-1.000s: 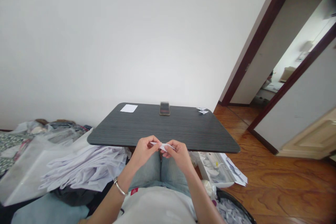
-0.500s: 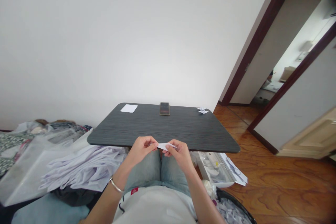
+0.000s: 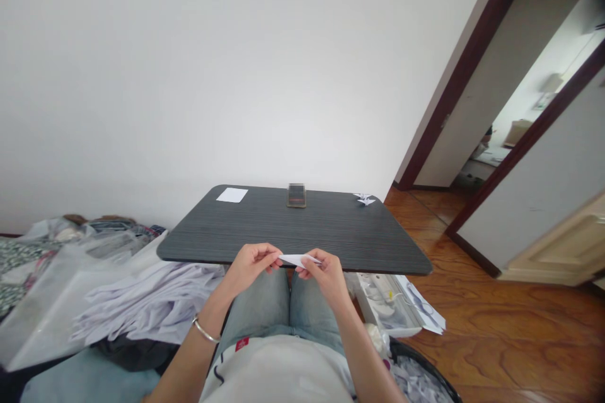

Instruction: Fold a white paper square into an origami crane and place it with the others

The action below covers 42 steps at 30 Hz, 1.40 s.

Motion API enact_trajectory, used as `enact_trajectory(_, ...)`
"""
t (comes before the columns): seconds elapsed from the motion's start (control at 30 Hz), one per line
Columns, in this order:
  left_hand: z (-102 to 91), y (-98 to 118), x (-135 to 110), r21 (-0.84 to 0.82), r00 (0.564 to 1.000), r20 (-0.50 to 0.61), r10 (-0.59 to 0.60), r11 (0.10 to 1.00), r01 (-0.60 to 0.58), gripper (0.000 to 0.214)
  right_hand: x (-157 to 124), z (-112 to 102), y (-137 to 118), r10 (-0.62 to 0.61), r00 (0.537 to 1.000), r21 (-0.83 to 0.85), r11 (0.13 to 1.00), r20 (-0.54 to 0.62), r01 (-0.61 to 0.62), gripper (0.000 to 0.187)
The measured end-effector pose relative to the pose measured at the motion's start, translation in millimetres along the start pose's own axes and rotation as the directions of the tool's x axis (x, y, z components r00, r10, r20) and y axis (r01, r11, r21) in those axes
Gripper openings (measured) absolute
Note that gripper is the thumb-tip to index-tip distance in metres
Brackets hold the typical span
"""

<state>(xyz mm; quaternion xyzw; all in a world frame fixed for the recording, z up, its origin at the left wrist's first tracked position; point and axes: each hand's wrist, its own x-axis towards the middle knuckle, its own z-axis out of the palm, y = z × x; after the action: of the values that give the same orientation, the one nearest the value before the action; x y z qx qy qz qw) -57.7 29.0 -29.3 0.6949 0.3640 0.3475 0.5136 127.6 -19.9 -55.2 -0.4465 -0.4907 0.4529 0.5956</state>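
A narrow, pointed piece of folded white paper (image 3: 293, 259) is stretched between my two hands, just over the near edge of the dark table (image 3: 265, 227). My left hand (image 3: 258, 261) pinches its left tip between thumb and fingers. The wider right part sits in my right hand (image 3: 322, 267), thumb on top and fingers curled beneath. At the table's far right lie small folded paper birds (image 3: 365, 199). A square white paper sheet (image 3: 232, 195) lies flat at the far left.
A phone-like dark device (image 3: 296, 195) stands at the table's back middle. Left of my legs is a pile of white cloth (image 3: 155, 302). To the right are an open white box (image 3: 390, 305) and a black-rimmed container of paper pieces (image 3: 416, 381). A white wall is behind.
My left hand has shifted slightly left, and more of the folded paper shows between my hands. My right hand has turned a little. The things on the table have not moved.
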Motion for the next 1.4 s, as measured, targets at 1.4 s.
enact_trajectory(1.4,43.2,9,-5,0.064,0.949,-0.277,0.153,0.988,-0.14,0.022,-6,14,-6,-0.14,0.971,0.174,0.969,-0.194,0.174,0.025)
